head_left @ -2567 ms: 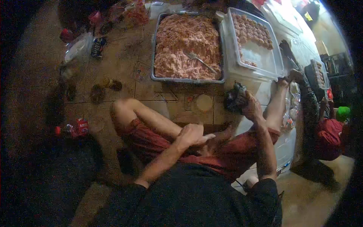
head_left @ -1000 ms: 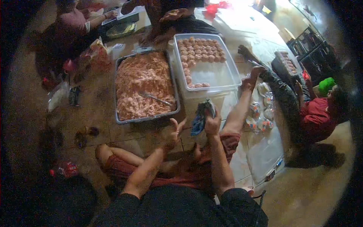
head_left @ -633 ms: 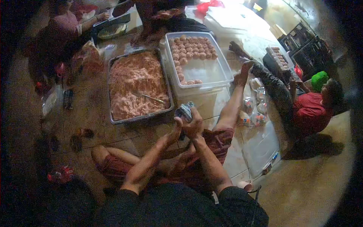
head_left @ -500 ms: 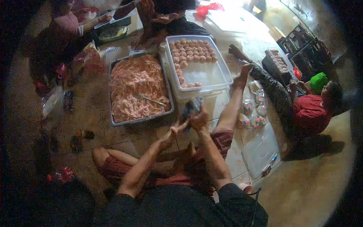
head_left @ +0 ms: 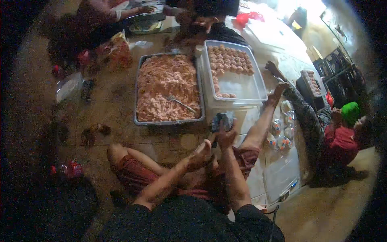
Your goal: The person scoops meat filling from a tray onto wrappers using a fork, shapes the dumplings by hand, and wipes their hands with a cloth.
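Observation:
My right hand (head_left: 227, 137) is closed around a dark blue-grey, crumpled cloth-like thing (head_left: 223, 119), held up just in front of the clear tub. To its lower left is my left hand (head_left: 199, 154), with its fingers stretched out and nothing visible in it. Beyond my hands, a grey tray (head_left: 169, 122) is heaped with pinkish minced meat (head_left: 167, 86); a fork (head_left: 181, 104) lies on the meat. The clear plastic tub (head_left: 242, 98) beside it has rows of meatballs (head_left: 229, 59) along its far and left sides.
Wrapped packages (head_left: 284, 131) and a clear lid (head_left: 282, 173) lie on the tiles at my right. A person in a red shirt (head_left: 340, 143) sits farther right, near another meatball container (head_left: 313, 82). Other people (head_left: 209, 20) work at the far side. A red-labelled bottle (head_left: 72, 168) lies left.
The view has shifted, so the tray and tub appear farther right. My left hand has come away from the blue-grey thing, which stays in my right hand.

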